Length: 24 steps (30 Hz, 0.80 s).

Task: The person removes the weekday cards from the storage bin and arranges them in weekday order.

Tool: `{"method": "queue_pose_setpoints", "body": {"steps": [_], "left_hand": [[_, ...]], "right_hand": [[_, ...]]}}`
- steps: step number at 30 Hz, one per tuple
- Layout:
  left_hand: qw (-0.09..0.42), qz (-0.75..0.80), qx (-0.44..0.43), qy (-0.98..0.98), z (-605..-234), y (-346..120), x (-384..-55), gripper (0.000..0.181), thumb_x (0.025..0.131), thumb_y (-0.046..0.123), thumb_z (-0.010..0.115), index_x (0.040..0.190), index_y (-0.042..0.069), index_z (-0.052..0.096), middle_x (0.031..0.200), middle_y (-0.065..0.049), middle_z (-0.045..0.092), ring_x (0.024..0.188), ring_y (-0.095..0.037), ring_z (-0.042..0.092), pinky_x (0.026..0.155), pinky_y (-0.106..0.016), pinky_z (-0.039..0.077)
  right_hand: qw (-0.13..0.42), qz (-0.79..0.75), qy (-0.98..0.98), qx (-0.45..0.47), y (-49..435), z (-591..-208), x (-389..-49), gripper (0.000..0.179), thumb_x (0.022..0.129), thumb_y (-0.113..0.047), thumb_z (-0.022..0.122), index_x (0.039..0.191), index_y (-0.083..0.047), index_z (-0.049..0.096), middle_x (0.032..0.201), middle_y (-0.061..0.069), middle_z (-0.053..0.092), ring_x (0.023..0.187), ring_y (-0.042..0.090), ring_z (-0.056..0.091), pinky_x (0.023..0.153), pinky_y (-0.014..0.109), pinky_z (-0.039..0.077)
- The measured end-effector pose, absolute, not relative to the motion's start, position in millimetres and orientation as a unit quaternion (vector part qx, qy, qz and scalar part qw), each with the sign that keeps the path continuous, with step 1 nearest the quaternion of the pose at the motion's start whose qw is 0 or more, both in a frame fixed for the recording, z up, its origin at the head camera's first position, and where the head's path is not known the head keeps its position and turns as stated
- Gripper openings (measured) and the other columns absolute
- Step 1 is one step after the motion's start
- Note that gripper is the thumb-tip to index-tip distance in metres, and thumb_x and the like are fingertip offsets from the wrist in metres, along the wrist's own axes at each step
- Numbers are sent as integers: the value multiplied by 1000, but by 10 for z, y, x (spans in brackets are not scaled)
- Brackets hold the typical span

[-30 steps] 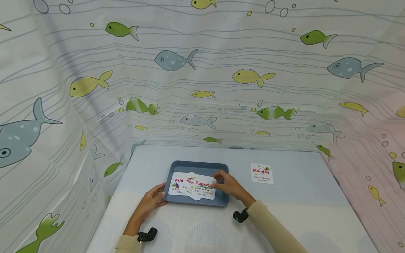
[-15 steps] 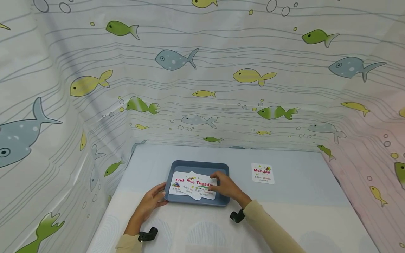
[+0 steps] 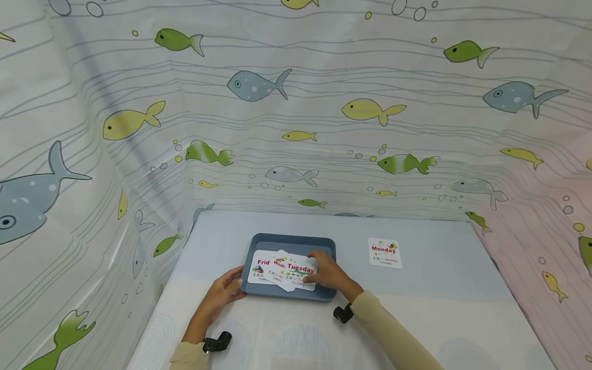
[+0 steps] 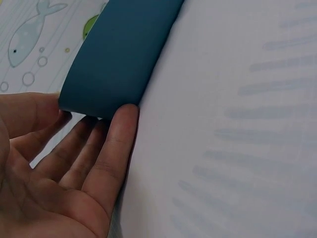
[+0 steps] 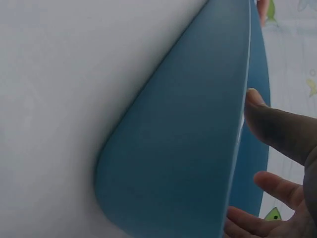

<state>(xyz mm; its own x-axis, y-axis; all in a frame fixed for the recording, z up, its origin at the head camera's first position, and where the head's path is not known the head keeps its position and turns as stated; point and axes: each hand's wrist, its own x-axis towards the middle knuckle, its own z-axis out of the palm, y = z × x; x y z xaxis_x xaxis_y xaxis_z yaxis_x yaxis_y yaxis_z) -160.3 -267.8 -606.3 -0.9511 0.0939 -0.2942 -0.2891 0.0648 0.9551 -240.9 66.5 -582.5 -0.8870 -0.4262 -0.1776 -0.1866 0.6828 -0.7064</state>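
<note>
In the head view, a blue-grey tray (image 3: 296,245) holds several overlapping word cards. The Tuesday card (image 3: 294,278) lies on top, partly covering a card starting "Wed" (image 3: 277,273). Leftmost is a card showing "Frid" (image 3: 260,271). My right hand (image 3: 329,272) reaches over the tray's right side, its thumb and finger apart over the Tuesday card's right edge; the right wrist view shows the thumb (image 5: 277,126) above the tray wall (image 5: 178,129). At the tray's left end, my left hand (image 3: 221,295) touches the wall with fairly straight fingers (image 4: 111,153).
A Monday card (image 3: 385,253) lies face up on the table to the tray's right. The pale cloth-covered table (image 3: 439,318) meets a fish-patterned curtain (image 3: 324,154) behind and at both sides. A black camera (image 3: 217,341) sits on each wrist.
My right hand has shifted slightly left over the Tuesday card, and its wrist has moved left too. The left hand, tray and cards stay about where they were.
</note>
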Motion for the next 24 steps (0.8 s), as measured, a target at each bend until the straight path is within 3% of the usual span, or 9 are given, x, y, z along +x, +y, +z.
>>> {"method": "queue_pose_setpoints", "body": {"steps": [10,24], "left_hand": [[138,681,-67,717,-6057,-2671,-1608,51,104,11,52,152,5,37,159,-23,33,135,-44,48,95,-45,60],[130,667,-80,730,-6042,-2639,-1591,51,104,9,50,152,5,37,159,-23,34,136,-44,48,95,-44,60]], "right_hand": [[163,-320,915,-184,612,-5798,-2390,91,73,-26,90,147,-6,41,149,19,45,139,37,42,116,55,40],[141,-263,930,-214,586,-5849,-2311,88,73,-26,91,145,-10,43,147,19,46,134,39,43,112,54,44]]}}
